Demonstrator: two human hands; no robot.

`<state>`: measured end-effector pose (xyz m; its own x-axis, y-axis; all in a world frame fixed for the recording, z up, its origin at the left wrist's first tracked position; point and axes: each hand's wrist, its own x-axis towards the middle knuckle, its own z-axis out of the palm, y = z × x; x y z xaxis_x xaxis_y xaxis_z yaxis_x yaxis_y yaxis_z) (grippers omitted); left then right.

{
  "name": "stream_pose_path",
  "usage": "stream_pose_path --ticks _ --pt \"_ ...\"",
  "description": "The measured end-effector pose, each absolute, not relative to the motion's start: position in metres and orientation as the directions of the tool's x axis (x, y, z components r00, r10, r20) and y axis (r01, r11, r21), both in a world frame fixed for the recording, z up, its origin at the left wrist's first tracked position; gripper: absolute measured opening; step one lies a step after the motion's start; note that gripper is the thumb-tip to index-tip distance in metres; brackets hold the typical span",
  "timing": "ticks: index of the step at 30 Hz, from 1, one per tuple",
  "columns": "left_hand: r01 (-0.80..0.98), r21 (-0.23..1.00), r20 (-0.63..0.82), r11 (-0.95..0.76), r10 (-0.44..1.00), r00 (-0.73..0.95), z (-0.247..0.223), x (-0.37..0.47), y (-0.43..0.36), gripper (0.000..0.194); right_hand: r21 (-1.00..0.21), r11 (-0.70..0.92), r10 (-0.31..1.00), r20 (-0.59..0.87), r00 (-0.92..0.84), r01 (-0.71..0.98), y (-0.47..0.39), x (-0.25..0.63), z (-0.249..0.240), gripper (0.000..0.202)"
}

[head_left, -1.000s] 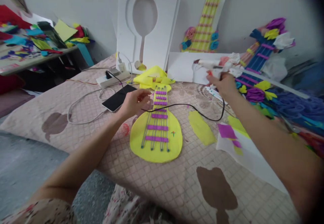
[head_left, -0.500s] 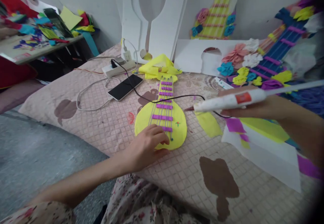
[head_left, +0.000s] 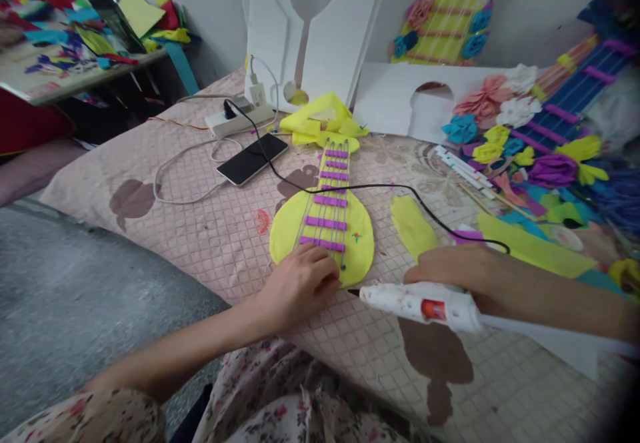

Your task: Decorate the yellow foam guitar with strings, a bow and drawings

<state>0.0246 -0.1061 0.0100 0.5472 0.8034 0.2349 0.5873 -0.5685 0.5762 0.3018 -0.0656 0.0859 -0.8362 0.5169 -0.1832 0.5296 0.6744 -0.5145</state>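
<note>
A yellow craft guitar (head_left: 361, 256) lies flat on the quilted cover, with purple strips across it and thin grey strings along its neck. My left hand (head_left: 305, 283) rests over its lower edge with bent fingers, close to the lowest purple strip; the fingertips are partly hidden. In my right hand (head_left: 460, 269) is a white hot glue gun (head_left: 400, 299), a glue stick coming out of its back. Its dark nozzle points left, just beside the guitar's lower right rim. The gun's black cord (head_left: 370, 186) passes over the guitar's neck.
A phone (head_left: 254, 158) and a white power strip (head_left: 235, 121) lie at the back left. Crumpled yellow material (head_left: 320, 116) sits behind the guitar, a yellow scrap (head_left: 413, 226) to its right. White foam boards (head_left: 333, 29) lean on the wall; a blue flowered guitar (head_left: 555, 119) stands right.
My right hand has brought the glue gun down and left, from above the scraps to the guitar's lower right edge. My left hand stays at the guitar's lower edge, its thumb now tucked closer.
</note>
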Motion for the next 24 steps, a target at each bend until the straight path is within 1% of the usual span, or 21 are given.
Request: stream_pose_path --ticks 3,8,13,15,18,21,24 --pt "0.574 0.592 0.227 -0.566 0.8 0.556 0.01 0.022 -0.105 0.011 -0.509 0.667 0.5 -0.236 -0.833 0.545 -0.074 0.298 0.08 0.014" --pt "0.515 0.661 0.211 -0.545 0.795 0.569 0.012 0.017 -0.103 0.01 -0.442 0.687 0.557 -0.19 -0.808 0.577 -0.08 0.291 0.076 0.007" --pt "0.447 0.745 0.213 -0.495 0.812 0.543 0.019 0.01 -0.102 0.013 -0.42 0.708 0.558 -0.16 -0.814 0.568 -0.08 0.29 0.073 0.004" --pt "0.453 0.742 0.227 -0.495 0.821 0.524 0.021 0.007 -0.103 0.011 -0.412 0.716 0.553 -0.157 -0.818 0.563 -0.081 0.289 0.071 0.006" --pt "0.502 0.703 0.237 -0.504 0.831 0.503 0.021 0.003 -0.104 0.009 -0.412 0.733 0.544 -0.123 -0.83 0.541 -0.082 0.288 0.07 0.008" --pt "0.539 0.684 0.197 -0.492 0.835 0.513 0.022 0.001 -0.104 0.008 -0.398 0.742 0.548 -0.102 -0.83 0.539 -0.083 0.286 0.071 0.013" --pt "0.544 0.69 0.167 -0.477 0.837 0.521 0.024 0.001 -0.104 0.008 -0.375 0.744 0.55 -0.126 -0.826 0.553 -0.084 0.283 0.073 0.016"
